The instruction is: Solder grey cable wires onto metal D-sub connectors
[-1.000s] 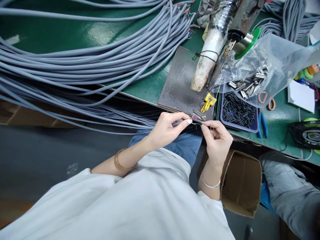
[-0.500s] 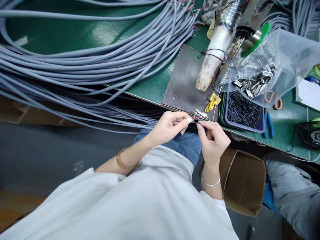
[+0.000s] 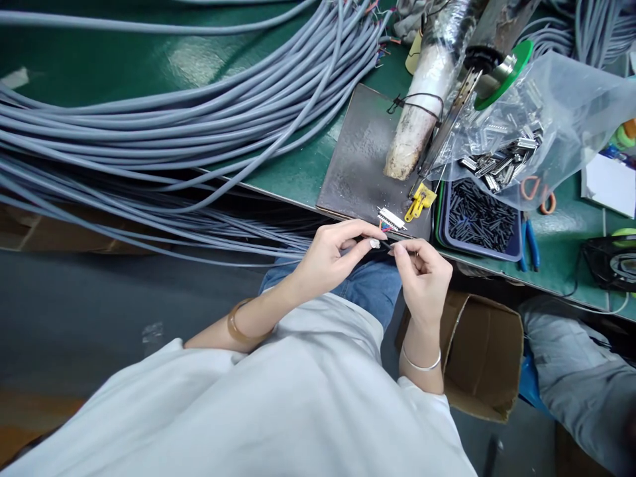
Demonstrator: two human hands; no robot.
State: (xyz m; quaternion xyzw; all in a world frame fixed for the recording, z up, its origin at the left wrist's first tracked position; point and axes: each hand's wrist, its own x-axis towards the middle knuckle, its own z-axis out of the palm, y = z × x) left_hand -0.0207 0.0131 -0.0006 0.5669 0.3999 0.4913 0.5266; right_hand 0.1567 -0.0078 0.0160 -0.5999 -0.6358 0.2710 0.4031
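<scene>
Near the front edge of the dark plate (image 3: 355, 159), my left hand (image 3: 340, 255) pinches the coloured wires (image 3: 383, 226) of a small connector (image 3: 391, 218). The connector has a pale body and a row of metal pins, and lies just above my fingertips. My right hand (image 3: 422, 268) is closed on a small black tube (image 3: 385, 245), whose other end reaches my left fingertips. Just right of the connector, a yellow clip-like piece (image 3: 421, 202) sits on the plate. How the wires run beneath my fingers is hidden.
Bundled grey cables (image 3: 199, 132) cover the left. A blue tray (image 3: 517, 255) holds black tubes, behind it a clear bag (image 3: 561, 99) of metal connectors. Orange-and-blue pliers (image 3: 530, 245) lie right. A soldering iron (image 3: 452, 119) points down at the plate. A cardboard box (image 3: 481, 358) stands below.
The connector has turned slightly and its pale body shows more fully. The black tube between my fingertips is now more visible. The whole view has shifted a little.
</scene>
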